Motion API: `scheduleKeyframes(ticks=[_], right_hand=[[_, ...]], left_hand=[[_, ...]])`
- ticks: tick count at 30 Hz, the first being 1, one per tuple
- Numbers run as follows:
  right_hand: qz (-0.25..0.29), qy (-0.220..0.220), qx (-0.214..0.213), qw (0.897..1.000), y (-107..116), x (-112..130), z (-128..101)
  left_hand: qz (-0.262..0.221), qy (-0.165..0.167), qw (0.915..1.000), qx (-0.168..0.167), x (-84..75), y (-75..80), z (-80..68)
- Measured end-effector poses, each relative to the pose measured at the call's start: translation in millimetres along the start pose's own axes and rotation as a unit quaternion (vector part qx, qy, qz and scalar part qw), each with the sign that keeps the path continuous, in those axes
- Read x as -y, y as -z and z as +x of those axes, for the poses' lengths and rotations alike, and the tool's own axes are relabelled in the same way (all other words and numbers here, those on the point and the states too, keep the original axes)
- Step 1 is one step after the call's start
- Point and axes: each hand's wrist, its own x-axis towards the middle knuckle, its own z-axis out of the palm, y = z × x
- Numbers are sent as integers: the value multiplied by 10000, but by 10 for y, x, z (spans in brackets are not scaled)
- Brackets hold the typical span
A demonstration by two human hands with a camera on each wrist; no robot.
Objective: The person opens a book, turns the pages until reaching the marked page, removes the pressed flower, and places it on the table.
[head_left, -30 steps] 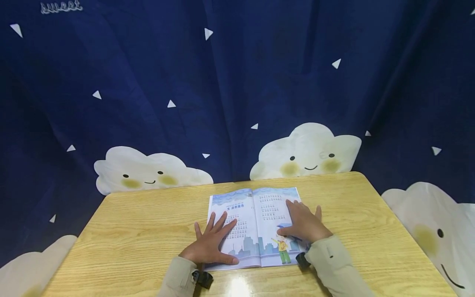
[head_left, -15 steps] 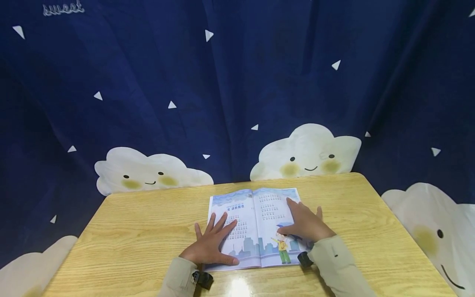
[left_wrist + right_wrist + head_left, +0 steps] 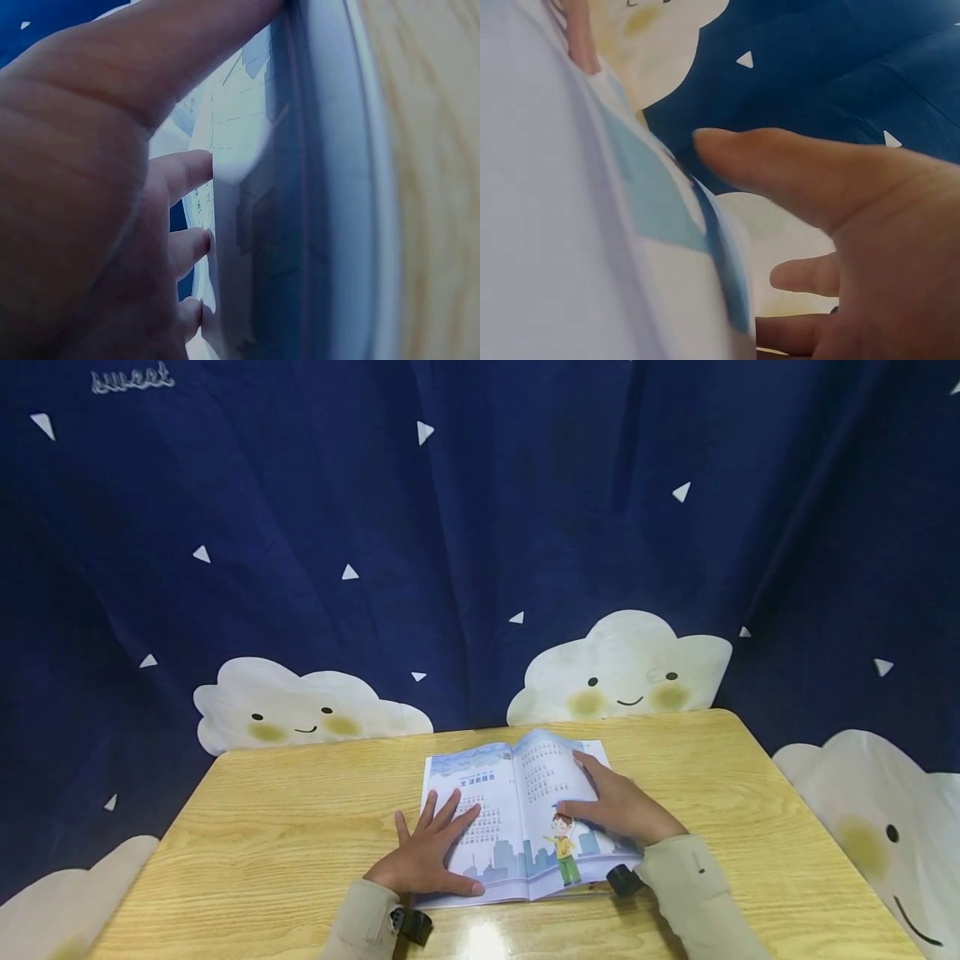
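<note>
A picture book (image 3: 487, 822) lies spread on the wooden table, with printed text, a city skyline and a cartoon child in yellow and green. My left hand (image 3: 423, 858) rests flat on its left page, fingers fanned out and thumb along the lower part; the left wrist view shows the fingertips (image 3: 196, 166) against the paper. My right hand (image 3: 626, 806) touches the right page (image 3: 547, 777), which bulges up in a curve off the sheet below. In the right wrist view the thumb (image 3: 757, 154) is extended beside the curved paper. The page's outer edge is partly hidden by this hand.
The wooden table (image 3: 300, 827) extends around the book on both sides. A dark blue curtain (image 3: 465, 527) with white triangles and smiling clouds hangs behind it. Small black wrist cameras (image 3: 411, 925) sit at the sleeve cuffs.
The right page has risen from lying flat into a curve, and its printed figure has shifted slightly left. My right hand has moved slightly; the left hand has stayed put.
</note>
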Motion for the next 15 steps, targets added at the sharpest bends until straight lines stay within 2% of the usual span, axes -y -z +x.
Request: scheduleKeyframes(ticks=[7, 15], right_hand=[[636, -166, -191, 9977, 67, 50, -34], [491, -168, -488, 9975, 213, 12, -55]], left_hand=[[12, -49, 10000, -13, 3, 3, 7], [9, -49, 10000, -15, 10, -1, 11]])
